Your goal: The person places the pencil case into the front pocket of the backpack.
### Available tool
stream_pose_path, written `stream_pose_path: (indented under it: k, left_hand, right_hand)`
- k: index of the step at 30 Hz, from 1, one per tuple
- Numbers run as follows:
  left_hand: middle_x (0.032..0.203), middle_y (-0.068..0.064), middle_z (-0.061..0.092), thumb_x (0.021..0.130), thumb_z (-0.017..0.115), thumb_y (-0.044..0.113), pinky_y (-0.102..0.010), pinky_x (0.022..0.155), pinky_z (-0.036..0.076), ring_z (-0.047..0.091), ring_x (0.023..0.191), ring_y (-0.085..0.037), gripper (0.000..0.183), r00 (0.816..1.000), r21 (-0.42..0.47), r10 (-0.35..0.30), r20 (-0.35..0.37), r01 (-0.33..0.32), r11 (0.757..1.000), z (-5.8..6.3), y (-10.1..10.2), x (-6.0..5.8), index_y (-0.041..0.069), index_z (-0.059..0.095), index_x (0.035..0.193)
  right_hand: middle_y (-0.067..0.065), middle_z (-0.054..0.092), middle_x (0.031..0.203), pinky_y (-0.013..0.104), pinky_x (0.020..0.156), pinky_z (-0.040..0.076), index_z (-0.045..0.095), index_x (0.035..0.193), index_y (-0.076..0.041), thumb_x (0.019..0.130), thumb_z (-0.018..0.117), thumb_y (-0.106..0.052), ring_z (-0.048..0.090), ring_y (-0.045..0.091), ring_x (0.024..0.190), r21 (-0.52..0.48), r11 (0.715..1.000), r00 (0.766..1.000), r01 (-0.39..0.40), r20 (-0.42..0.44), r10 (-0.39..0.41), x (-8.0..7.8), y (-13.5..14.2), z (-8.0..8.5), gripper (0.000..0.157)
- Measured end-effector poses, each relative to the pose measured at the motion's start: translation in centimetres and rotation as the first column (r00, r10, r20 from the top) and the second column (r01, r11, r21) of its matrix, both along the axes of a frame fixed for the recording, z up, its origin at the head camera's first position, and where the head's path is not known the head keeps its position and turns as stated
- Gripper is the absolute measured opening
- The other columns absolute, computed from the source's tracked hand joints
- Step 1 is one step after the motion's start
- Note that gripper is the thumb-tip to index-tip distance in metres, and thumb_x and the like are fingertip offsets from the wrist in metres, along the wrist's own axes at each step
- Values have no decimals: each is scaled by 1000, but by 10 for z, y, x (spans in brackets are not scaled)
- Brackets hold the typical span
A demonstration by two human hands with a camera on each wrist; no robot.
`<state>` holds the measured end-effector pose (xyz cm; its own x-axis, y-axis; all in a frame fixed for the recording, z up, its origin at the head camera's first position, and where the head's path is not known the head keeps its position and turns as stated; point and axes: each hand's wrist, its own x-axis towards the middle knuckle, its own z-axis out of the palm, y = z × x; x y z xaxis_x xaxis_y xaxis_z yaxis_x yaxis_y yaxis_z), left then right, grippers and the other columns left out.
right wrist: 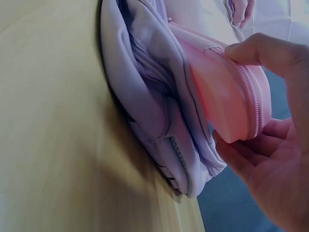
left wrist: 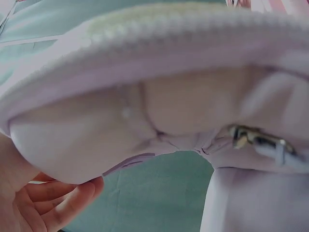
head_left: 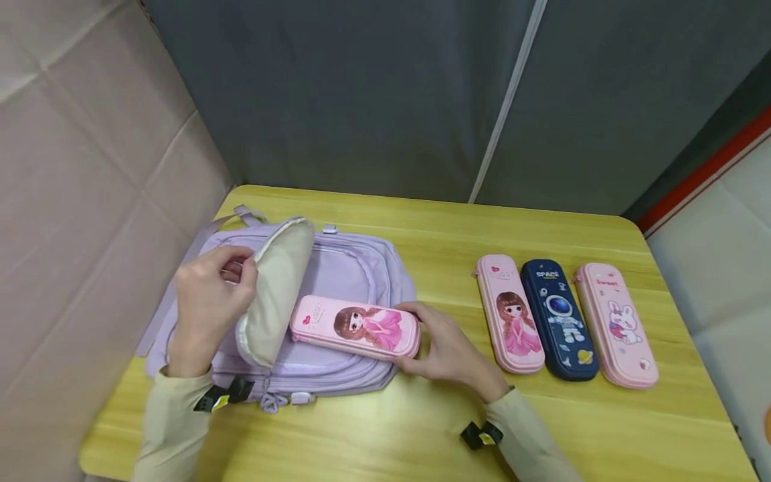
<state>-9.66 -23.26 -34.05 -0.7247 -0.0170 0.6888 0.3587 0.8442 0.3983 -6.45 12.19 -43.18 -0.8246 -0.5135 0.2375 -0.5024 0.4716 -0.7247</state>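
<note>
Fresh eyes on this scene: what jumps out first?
Probably the pink case in the right hand, over the lilac backpack. Next, the backpack's cream-lined flap, held up by the left hand. Then the navy case between two pink cases, right side of the table.

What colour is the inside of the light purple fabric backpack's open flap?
The inside of the open flap is cream, clearest in the head view.
</note>
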Motion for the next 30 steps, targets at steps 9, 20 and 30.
stream_pose_path:
  k: [9,20,30]
  left_hand:
    - [69,-11,73,85,62,8,0,61,38,66,55,-23,17,1000,13,-3,-18,3,1000,-1,6,2,0,77,87]
    - [71,-10,74,84,62,5,5,65,40,62,57,-6,16,998,66,-50,-30,52,996,4,17,-1,0,77,87]
    - [72,-11,75,84,63,4,5,65,42,63,58,-6,16,997,71,-68,-45,71,995,3,27,-1,1,78,87]
  right_hand:
    - [2,52,131,49,109,47,56,142,-16,73,86,-31,47,18,123,-41,998,998,-37,54,39,-14,-11,0,76]
    - [8,58,127,40,103,54,53,141,-5,73,90,-31,58,20,115,-40,999,1000,-13,-26,12,-22,-28,1,81]
    - [9,60,124,32,95,58,56,135,0,71,93,-33,59,18,109,-64,998,999,-17,-49,14,-18,-54,-5,81]
